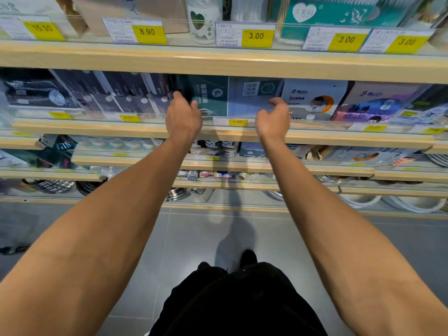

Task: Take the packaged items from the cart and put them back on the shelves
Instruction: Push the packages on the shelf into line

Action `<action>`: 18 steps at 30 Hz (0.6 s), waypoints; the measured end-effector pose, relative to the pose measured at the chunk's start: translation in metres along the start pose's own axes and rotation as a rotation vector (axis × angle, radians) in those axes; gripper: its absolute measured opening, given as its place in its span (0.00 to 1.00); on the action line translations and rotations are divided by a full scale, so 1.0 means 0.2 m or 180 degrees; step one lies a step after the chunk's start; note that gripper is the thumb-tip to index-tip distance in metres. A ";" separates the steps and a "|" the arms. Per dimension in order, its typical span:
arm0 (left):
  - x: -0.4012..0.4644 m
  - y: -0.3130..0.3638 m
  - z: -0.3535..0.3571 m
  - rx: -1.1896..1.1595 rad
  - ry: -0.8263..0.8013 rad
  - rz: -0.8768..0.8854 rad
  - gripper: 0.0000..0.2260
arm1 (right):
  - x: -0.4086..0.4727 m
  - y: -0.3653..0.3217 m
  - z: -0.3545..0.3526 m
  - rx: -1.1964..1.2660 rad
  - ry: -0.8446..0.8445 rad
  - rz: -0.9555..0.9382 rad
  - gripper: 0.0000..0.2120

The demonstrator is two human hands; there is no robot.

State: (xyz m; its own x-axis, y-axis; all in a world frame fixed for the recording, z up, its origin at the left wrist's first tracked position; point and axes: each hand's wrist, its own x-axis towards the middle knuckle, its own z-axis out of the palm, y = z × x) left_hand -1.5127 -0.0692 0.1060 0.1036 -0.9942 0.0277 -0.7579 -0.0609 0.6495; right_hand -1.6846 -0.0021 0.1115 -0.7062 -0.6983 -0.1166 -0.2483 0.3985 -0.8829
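A teal package (213,95) stands upright on the second shelf (145,128), and a pale blue package (252,98) is right next to it. My left hand (183,115) is at the teal package's left edge, with the thumb on its front and the fingers round its dark side. My right hand (274,117) hovers in front of the blue package's lower right corner. Its fingers are loosely curled, blurred and holding nothing. The cart is out of view.
Dark boxed goods (109,93) fill the shelf to the left and printed packs (315,100) fill it to the right. The top shelf (218,61) carries yellow price tags. Lower shelves hold small jars and metal bowls. Grey tiled floor (194,238) lies below.
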 end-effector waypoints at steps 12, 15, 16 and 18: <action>0.09 -0.05 0.03 -0.0820 0.0877 -0.0738 0.07 | 0.12 0.05 -0.06 -0.0429 -0.0375 -0.0019 0.26; 0.05 -0.11 0.02 -0.0820 0.1090 -0.0838 0.10 | 0.11 0.02 -0.05 -0.0434 -0.0613 0.0078 0.27; 0.05 -0.13 0.01 -0.0839 0.1152 -0.0932 0.08 | 0.11 0.01 -0.05 -0.0317 -0.0778 0.0153 0.29; 0.06 -0.14 -0.02 -0.0994 0.1254 -0.1109 0.05 | 0.12 -0.02 -0.05 0.0187 -0.1092 0.0386 0.34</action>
State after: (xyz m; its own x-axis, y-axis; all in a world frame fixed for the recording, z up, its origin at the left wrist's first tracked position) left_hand -1.4871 -0.0783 0.0917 0.5870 -0.8095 0.0138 -0.4183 -0.2886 0.8612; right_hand -1.7065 -0.0146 0.1173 -0.4624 -0.8108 -0.3589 -0.1310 0.4628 -0.8767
